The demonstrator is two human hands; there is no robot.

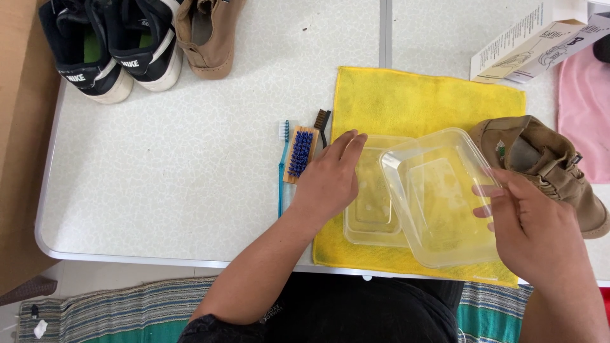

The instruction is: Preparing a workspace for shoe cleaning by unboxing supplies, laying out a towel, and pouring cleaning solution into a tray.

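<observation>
My right hand [537, 225] grips one clear plastic container [438, 197] by its right edge and holds it tilted above the yellow cloth [419, 101]. My left hand [330, 178] rests with fingers together on the left rim of a second clear container [372, 216] that sits flat on the cloth, partly under the lifted one. Just left of my left hand lie a wooden brush with blue bristles [300, 154], a blue toothbrush [281, 165] and a small dark-bristled brush [321, 124].
A tan suede boot [546, 168] lies on its side right of the cloth. Its mate [206, 35] and a pair of black-and-white sneakers [108, 47] stand at the far left. A cardboard box [540, 41] and pink cloth [584, 114] sit far right.
</observation>
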